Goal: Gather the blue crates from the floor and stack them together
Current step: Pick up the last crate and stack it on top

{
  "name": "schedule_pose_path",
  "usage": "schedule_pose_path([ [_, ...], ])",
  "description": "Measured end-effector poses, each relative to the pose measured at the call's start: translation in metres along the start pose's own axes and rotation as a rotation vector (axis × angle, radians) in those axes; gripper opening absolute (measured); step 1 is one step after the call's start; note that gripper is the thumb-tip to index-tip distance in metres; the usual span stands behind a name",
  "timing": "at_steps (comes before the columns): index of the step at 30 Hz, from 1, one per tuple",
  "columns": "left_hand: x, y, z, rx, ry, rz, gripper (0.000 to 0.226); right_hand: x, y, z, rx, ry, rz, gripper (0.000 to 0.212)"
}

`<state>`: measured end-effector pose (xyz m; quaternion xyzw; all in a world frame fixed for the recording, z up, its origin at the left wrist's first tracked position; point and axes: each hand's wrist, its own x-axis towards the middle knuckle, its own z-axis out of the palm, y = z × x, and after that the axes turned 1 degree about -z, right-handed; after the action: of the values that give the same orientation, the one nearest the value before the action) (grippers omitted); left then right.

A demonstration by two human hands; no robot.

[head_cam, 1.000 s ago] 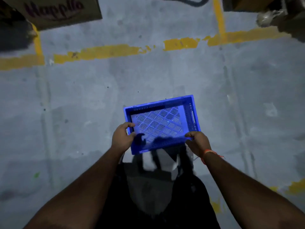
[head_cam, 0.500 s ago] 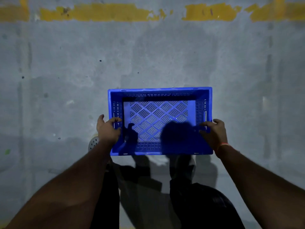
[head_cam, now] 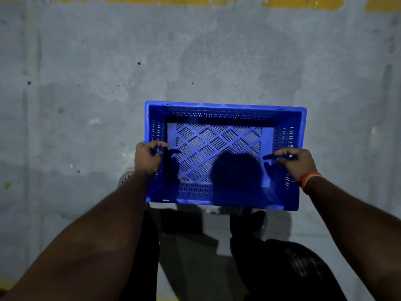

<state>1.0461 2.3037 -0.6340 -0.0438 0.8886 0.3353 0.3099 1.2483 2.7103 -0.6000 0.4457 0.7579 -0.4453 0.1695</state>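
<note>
One blue crate (head_cam: 219,155) is up off the concrete floor (head_cam: 86,94), left hand (head_cam: 147,158) and right hand (head_cam: 296,161) curled round its side walls. No stack or other crates in view, so probably most of the job's left.

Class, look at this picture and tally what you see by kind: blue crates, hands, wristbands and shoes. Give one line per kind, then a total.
blue crate: 1
Hands: 2, left hand and right hand
orange wristband: 1
Shoes: 1 pale shoe, partly hidden
Total: 5

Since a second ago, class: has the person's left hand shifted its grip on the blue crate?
Yes. The left hand has moved from the near corner to the blue crate's short left side.
</note>
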Motion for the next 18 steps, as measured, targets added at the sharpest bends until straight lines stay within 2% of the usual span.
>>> schedule_pose_path([
  [9, -0.072, 0.065, -0.115, 0.047, 0.011, 0.081, 0.035, -0.101, -0.079, -0.061, 0.022, 0.012, -0.094, 0.022],
  [16, -0.168, 0.129, -0.240, -0.021, 0.049, 0.069, 0.038, -0.200, -0.193, -0.120, 0.033, 0.002, -0.146, 0.026],
  [18, -0.193, 0.138, -0.280, -0.034, 0.060, 0.068, 0.033, -0.230, -0.234, -0.132, 0.031, -0.012, -0.175, 0.028],
])
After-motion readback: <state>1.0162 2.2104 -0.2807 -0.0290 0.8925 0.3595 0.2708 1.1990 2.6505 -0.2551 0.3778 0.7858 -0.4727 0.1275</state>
